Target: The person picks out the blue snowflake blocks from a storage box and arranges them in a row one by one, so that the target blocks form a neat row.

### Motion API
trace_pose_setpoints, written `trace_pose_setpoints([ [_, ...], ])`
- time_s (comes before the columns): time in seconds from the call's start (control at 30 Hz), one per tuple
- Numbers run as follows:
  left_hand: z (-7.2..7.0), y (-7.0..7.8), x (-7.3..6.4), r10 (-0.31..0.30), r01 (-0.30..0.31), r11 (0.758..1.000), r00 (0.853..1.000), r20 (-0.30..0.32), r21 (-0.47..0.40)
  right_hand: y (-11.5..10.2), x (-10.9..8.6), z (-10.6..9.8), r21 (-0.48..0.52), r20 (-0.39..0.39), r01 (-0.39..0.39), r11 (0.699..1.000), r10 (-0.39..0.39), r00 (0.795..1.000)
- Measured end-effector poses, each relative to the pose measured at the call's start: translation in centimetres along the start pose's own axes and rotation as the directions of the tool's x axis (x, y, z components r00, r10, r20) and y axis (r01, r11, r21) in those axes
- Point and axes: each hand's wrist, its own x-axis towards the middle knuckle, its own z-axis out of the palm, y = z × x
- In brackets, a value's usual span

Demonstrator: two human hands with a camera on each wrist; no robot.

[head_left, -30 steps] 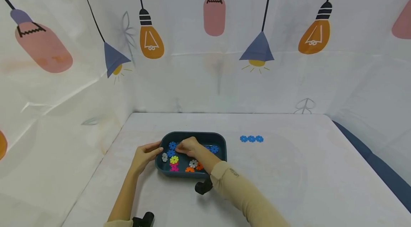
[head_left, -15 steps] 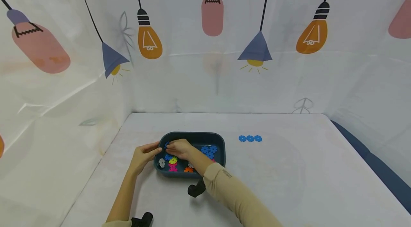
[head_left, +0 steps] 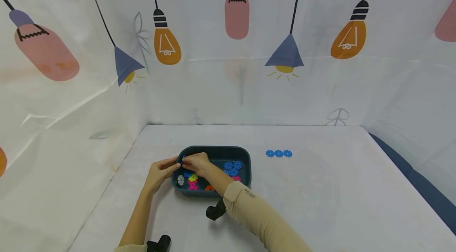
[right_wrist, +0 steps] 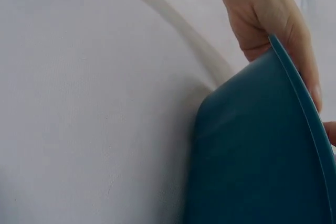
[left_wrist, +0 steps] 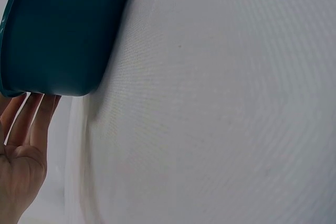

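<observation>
A dark teal tray (head_left: 213, 194) stands on the white table. My left hand (head_left: 161, 173) holds its left end, thumb at the rim and fingers along the outside; the left wrist view shows those fingers (left_wrist: 39, 121) against the wall. My right hand (head_left: 196, 163) reaches into the tray, its curled fingertips pinching a blue flower-shaped piece (head_left: 183, 158) by the left wall, mostly hidden. Around it lie a white piece (head_left: 181, 180), a yellow piece (head_left: 193, 177), pink pieces (head_left: 192, 185) and an orange piece (head_left: 209, 188). Several blue pieces (head_left: 232, 168) cluster at the tray's right.
Three blue flower-shaped pieces (head_left: 279, 153) lie in a row on the table (head_left: 303, 196), right of the tray. A white sheet (head_left: 213, 90) printed with lamps hangs behind and to the left. Black wrist mounts (head_left: 215, 209) sit at both wrists.
My right hand has moved left inside the tray, to its left wall, with the blue piece shifting along. More blue pieces at the right are uncovered. The left hand stays on the tray.
</observation>
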Motion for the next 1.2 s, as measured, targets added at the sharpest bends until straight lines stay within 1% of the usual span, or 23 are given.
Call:
trace_pose_setpoints([
  [0.2,0.1,0.1,-0.1,-0.006,0.006,1.000,1.000,-0.012,0.015,-0.8,-0.5,-1.4,0.036,0.022,0.009,0.999,-0.009,1.000],
  [0.4,0.1,0.2,-0.1,-0.020,0.021,0.999,0.999,-0.026,0.037,-2.8,-1.5,-4.0,0.022,0.050,0.025,0.999,-0.026,0.998],
  [0.53,0.1,0.2,-0.1,-0.027,0.028,0.999,0.999,-0.033,0.042,-4.5,-2.4,-6.2,-0.012,0.066,0.082,0.997,-0.081,0.995],
  [0.67,0.0,0.2,0.0,-0.023,0.024,0.999,0.999,-0.028,0.031,-6.3,-3.5,-8.6,-0.043,0.063,0.164,0.986,-0.161,0.985],
  [0.8,0.1,0.3,0.0,-0.018,0.019,1.000,1.000,-0.023,0.025,-8.0,-4.8,-11.6,-0.103,0.065,0.229,0.968,-0.223,0.973],
  [0.93,0.2,0.2,-0.1,-0.024,0.024,0.999,0.999,-0.022,0.027,-9.4,-6.1,-15.4,-0.185,0.078,0.279,0.942,-0.269,0.960],
  [1.03,0.2,0.1,0.0,-0.028,0.029,0.999,0.999,-0.028,0.033,-10.1,-6.9,-18.5,-0.234,0.064,0.293,0.927,-0.286,0.956],
  [1.2,0.2,0.1,0.0,-0.027,0.028,0.999,0.999,-0.034,0.034,-10.7,-8.1,-23.6,-0.299,-0.012,0.280,0.912,-0.297,0.955],
])
